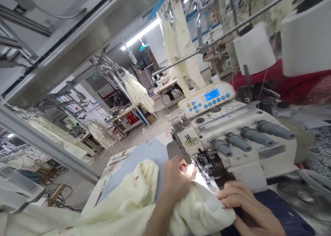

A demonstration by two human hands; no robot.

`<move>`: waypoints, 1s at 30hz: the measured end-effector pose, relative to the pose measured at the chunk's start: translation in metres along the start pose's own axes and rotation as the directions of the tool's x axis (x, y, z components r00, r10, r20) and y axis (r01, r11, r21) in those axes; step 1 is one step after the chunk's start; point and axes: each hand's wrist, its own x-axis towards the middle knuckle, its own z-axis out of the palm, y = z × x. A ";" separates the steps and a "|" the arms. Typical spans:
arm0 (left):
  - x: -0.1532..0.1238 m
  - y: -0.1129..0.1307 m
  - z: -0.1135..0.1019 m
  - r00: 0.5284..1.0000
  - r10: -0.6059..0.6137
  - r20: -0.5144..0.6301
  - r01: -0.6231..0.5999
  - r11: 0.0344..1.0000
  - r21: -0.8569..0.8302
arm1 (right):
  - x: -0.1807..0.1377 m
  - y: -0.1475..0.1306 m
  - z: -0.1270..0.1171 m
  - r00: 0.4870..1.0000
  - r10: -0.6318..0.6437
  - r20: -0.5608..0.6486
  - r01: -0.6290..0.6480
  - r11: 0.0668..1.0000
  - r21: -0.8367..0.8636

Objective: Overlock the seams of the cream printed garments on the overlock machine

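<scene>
Head view, tilted, of two hands at an overlock sewing machine (232, 141). The left hand (178, 179) is curled and narrow, gathering a fold of cream fabric with a small red print (134, 201) just beside the machine's presser foot (204, 167). The right hand (247, 203) lies nearer and to the right, its fingers (240, 194) extended across the fabric's edge; whether it grips cannot be told. The fabric bunches between the hands and trails toward the near left, over a table covered by a pale blue sheet (137, 160). Dark blue cloth (284, 212) lies right of the right hand. Far on the machine are a control panel (207, 99) with a lit blue display and four grey knobs (248, 136); two white thread cones (254, 49) stand beyond it, before red cloth (274, 77). Cream garments (137, 94) hang from metal racks (108, 77) on the far left.
</scene>
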 end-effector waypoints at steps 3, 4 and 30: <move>0.000 -0.007 -0.002 0.998 0.066 0.013 -0.066 0.996 -0.057 | 0.002 0.003 -0.002 1.000 -0.005 0.028 0.003 0.998 0.063; 0.000 -0.009 -0.004 0.995 0.096 0.025 -0.094 0.993 -0.073 | 0.002 0.004 -0.002 1.000 -0.006 0.020 0.005 0.997 0.072; -0.041 0.051 -0.083 0.646 0.457 0.612 -0.370 0.888 -0.272 | 0.016 -0.011 -0.020 0.973 -0.086 0.216 0.096 0.995 -0.036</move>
